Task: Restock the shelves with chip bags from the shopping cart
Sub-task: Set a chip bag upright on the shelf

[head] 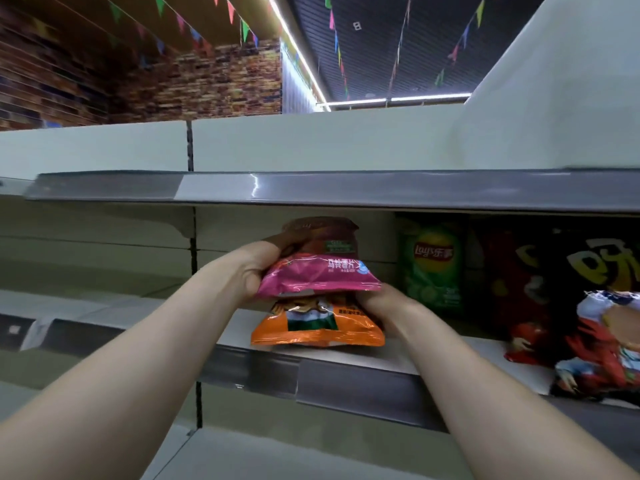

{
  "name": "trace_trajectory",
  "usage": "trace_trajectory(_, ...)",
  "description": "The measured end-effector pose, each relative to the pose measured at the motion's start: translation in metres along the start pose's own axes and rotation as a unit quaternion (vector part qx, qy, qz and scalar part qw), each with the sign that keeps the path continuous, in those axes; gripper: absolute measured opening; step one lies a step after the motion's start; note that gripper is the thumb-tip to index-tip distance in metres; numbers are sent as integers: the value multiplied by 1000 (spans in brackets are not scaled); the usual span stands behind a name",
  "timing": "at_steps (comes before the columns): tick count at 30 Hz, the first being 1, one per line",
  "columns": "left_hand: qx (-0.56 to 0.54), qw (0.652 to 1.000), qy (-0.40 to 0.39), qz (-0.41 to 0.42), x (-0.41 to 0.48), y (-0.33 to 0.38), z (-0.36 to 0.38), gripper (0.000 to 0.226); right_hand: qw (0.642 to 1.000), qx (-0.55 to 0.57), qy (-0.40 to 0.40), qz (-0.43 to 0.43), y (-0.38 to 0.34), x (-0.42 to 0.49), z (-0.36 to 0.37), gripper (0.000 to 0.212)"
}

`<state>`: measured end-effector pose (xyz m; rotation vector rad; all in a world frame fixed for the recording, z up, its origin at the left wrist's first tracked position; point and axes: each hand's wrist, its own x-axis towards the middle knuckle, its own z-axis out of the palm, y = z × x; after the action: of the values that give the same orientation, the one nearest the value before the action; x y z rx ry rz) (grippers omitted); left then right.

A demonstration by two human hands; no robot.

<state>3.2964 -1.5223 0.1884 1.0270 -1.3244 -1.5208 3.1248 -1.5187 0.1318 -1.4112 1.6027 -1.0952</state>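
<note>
Both bare arms reach in over the front edge of the middle shelf (346, 379), where three chip bags are stacked one above another just left of the shelf's middle. The left hand (254, 268) grips the left end of the pink bag (322, 277): its thumb (250, 282) lies on the near face, and the fingers curl round behind, out of sight. A brown bag (322, 233) stands up behind and above the pink one, touching the same hand at its lower left corner. Below them an orange bag (318, 329) has its lower seam down at the shelf surface, close to the front edge (whether it fully rests there I cannot tell). The right hand (379, 303) is pushed in at the right end of the stack, between the pink bag and the orange one; its fingers are hidden under the pink bag, so I cannot tell whether they are spread or pinching. Further right, at the back of the same shelf, a green bag (431, 268) stands upright, with a red bag (519, 292) just beside it and a black bag (602, 268) beyond that. A red and white bag (609, 344) leans out near the shelf's front right edge. The upper shelf (311, 187) runs overhead.
</note>
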Motion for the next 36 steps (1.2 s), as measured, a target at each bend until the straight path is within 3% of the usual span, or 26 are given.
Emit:
trace_trajectory(4, -4, 998, -57, 17, 6, 3, 23, 20, 985, 114, 129, -13, 5, -16, -44, 19)
trace_trajectory(6, -7, 996, -85, 35, 11, 1, 43, 16, 978, 164, 124, -19, -1, -33, -60, 34)
trace_trajectory(9, 4, 994, -96, 53, 20, -6, 81, 45, 985, 124, 121, -12, -9, -51, -75, 49)
trace_trajectory(11, 13, 995, -83, 62, 26, -14, 104, 49, 981, 35, 190, -30, -6, -55, -82, 45)
trace_trajectory(14, 34, 996, -39, 73, 36, -29, 131, 58, 960, -90, 264, -23, 9, -59, -91, 69)
trace_trajectory(16, 73, 993, 1, 94, 41, -37, 146, 64, 954, -107, 279, -6, 20, -59, -97, 74)
trace_trajectory(24, 152, 964, 140, 170, 59, -73, 181, 66, 952, -81, 294, -9, 40, -47, -109, 58)
trace_trajectory(29, 178, 939, 181, 233, 69, -75, 185, 50, 948, -54, 313, -31, 37, -34, -107, 51)
trace_trajectory(34, 254, 936, 147, 195, 82, -88, 184, 77, 945, 40, 323, 21, 42, -30, -104, 40)
trace_trajectory(36, 275, 940, 131, 155, 82, -89, 184, 94, 948, -21, 317, 17, 45, -30, -108, 40)
